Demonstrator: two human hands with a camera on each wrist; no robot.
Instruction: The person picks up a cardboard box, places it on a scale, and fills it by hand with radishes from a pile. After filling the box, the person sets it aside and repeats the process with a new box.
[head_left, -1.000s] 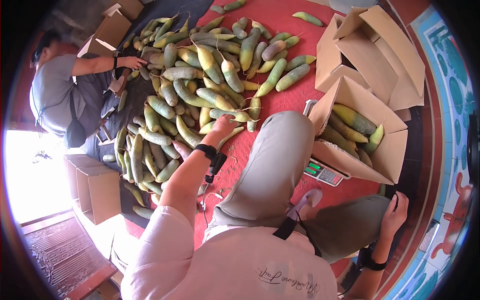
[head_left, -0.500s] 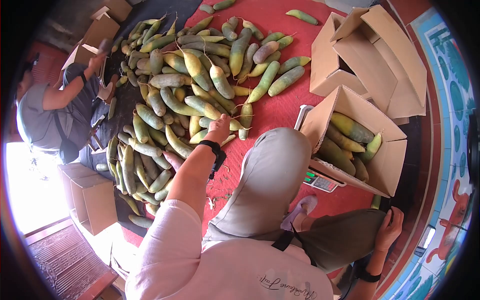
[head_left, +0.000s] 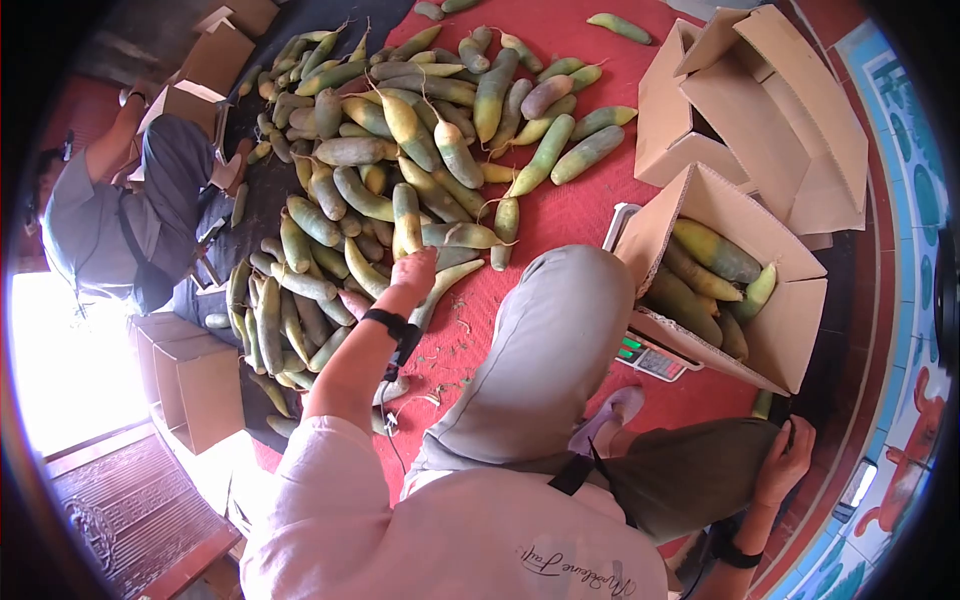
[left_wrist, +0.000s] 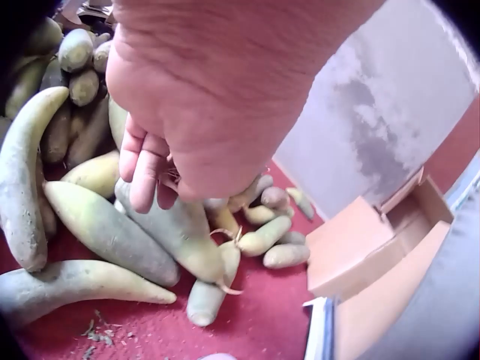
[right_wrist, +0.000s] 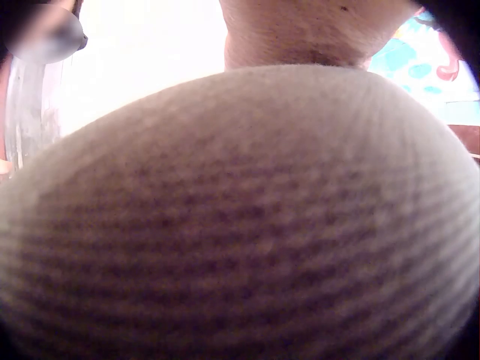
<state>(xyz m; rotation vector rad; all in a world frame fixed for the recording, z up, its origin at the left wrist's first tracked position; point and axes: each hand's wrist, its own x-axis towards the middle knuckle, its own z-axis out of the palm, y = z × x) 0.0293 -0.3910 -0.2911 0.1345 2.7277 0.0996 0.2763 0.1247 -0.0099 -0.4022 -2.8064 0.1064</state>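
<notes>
In the head view my left hand (head_left: 414,272) pinches the lower end of a green radish (head_left: 406,212), which points away from me over the front of a heap of radishes (head_left: 355,151). Curled fingers (left_wrist: 147,174) show in the left wrist view, where the back of the hand hides the held radish. Other radishes (left_wrist: 112,229) lie just below them. My right hand (head_left: 786,462) rests on my right knee, its fingers loosely bent and holding nothing. Trouser cloth fills most of the right wrist view, with part of the hand (right_wrist: 300,34) above it.
An open carton (head_left: 800,310) with several radishes tilts on a scale (head_left: 652,360) to the right. Behind it stand empty cartons (head_left: 655,135). Another person (head_left: 100,235) squats at the left beside more cartons (head_left: 205,400). A carved wooden piece (head_left: 130,510) is at the lower left.
My left hand has moved slightly back toward me, and the radish at its fingers has swung from slanting to pointing straight away. The other person's arm has drawn back from the heap toward the cartons.
</notes>
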